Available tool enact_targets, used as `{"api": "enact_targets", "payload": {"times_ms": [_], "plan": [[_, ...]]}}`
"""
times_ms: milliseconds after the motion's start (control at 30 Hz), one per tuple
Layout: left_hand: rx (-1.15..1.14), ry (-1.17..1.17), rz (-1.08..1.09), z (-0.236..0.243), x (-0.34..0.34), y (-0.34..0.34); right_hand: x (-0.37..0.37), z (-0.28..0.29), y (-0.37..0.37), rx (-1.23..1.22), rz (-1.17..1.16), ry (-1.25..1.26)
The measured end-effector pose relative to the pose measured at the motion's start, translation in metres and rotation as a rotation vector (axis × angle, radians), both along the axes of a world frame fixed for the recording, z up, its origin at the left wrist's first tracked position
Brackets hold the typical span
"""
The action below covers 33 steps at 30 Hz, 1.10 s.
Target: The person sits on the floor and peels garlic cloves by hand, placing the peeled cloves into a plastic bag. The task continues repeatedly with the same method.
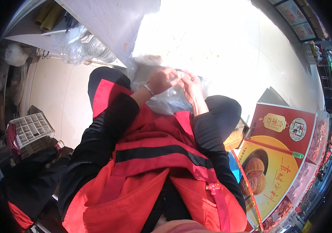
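Observation:
In front of my lap, my left hand (160,81) and my right hand (193,87) meet at their fingertips. Between them is a small whitish-yellow piece (180,75), pinched from both sides; glare and its size hide what kind it is. Below the hands a clear plastic bag (170,101) spreads between my knees. A bracelet (149,90) circles my left wrist. Over my lap lies a red apron (146,128) with a black band.
Ahead, crumbs or scraps are scattered on a brightly sunlit floor (208,58). A grey shelf unit (103,23) with plastic-wrapped goods stands at the far left. A pale plastic crate (34,126) is to my left. Close on my right is a red and yellow printed box (278,128).

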<state>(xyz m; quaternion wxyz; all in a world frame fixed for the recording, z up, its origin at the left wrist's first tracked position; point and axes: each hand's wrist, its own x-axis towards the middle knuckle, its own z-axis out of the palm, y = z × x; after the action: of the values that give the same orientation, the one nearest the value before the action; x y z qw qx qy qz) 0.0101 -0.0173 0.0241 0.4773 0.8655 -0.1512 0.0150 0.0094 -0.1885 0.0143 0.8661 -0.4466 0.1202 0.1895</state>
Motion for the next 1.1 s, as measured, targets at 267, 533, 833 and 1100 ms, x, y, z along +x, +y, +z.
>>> {"api": "enact_targets", "payload": {"times_ms": [267,533,833,1100], "plan": [[-0.026,-0.016,-0.020,0.004,0.001,0.000,-0.002,-0.003,0.006,-0.139,-0.038,-0.072],[-0.013,-0.084,-0.014,0.002,0.000,-0.002,-0.006,0.000,0.010,-0.204,-0.090,-0.128],[0.002,-0.216,-0.006,-0.004,-0.001,-0.002,-0.005,-0.002,0.011,-0.154,-0.126,-0.066],[-0.003,-0.262,0.021,-0.005,-0.003,-0.005,-0.007,0.000,0.014,-0.163,-0.158,-0.088]]}}
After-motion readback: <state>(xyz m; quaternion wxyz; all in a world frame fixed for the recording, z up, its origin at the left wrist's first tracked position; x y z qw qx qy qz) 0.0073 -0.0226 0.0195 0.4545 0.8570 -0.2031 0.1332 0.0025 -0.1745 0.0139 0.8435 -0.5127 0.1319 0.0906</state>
